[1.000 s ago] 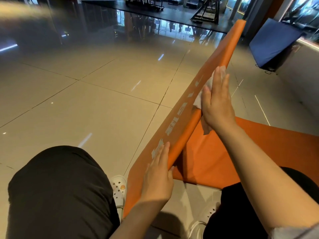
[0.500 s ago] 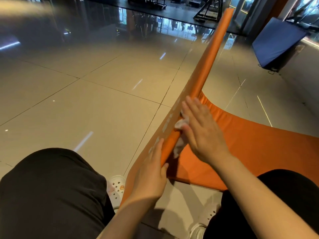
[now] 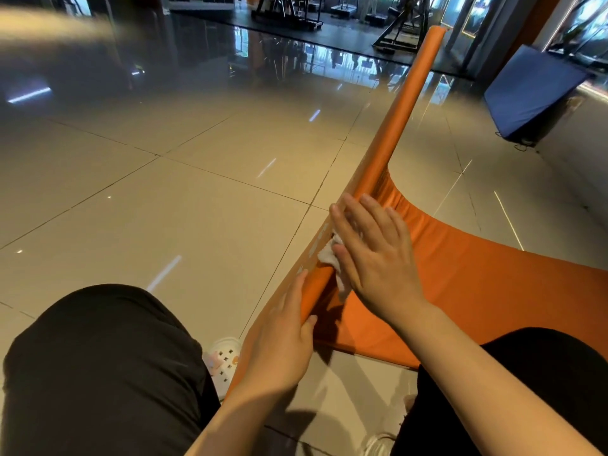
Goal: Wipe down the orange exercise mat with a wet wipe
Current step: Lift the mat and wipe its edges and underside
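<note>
Here, left hand [image 3: 279, 343]: my grip spread flat, steadying the mat's [image 3: 493, 291] raised edge
Right hand [image 3: 375, 255]: fingers straight, pressing the wipe [image 3: 329, 255] on that edge

One orange exercise mat [image 3: 487, 284], its raised edge between the two hands. One white wet wipe [image 3: 330, 255], under the right hand [image 3: 375, 255]. Two hands: the right hand flat on the wipe, the left hand [image 3: 279, 343] nearer the body, against the mat's raised edge. Two black-clad knees, one outside each forearm. One white perforated clog [image 3: 223, 358], just left of the left hand. One blue pad [image 3: 533, 90], far beyond the right hand.
</note>
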Demonstrator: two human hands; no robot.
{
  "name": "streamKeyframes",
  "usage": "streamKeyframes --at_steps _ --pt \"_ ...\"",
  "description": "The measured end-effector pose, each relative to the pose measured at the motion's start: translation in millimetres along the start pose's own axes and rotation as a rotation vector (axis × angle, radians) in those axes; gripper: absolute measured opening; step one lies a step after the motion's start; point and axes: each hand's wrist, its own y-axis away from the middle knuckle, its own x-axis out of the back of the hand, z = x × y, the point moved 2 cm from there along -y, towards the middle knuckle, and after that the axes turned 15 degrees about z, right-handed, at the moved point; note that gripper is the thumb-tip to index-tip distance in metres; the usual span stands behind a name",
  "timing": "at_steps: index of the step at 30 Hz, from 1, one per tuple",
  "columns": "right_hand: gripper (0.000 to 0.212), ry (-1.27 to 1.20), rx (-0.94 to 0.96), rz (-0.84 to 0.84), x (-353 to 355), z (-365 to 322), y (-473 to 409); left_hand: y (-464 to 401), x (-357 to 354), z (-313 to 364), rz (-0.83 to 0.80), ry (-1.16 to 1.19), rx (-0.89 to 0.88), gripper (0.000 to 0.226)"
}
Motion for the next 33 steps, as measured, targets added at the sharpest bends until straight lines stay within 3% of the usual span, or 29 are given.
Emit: streamKeyframes --at_steps 8,11,16,21,29,33 --pt "0.032 0.008 0.079 0.100 9 -34 11 2 1 6 0.026 0.030 0.017 0.068" --pt "0.043 -0.047 0.100 0.056 15 -39 8 3 0 9 0.017 0.057 0.013 0.067" --pt "0.035 -0.228 0.034 -0.015 14 -38 16 1 0 8 0.024 0.063 0.007 0.069" --pt "0.038 -0.209 0.080 -0.078 12 -18 19 -1 3 7 0.004 0.071 0.008 0.071" --pt "0.044 -0.026 -0.060 -0.115 -3 60 -46 3 1 11 -0.035 0.034 -0.011 0.069" --pt "0.044 -0.122 -0.128 -0.096 -6 26 -22 2 4 11 -0.033 0.049 -0.010 0.068"
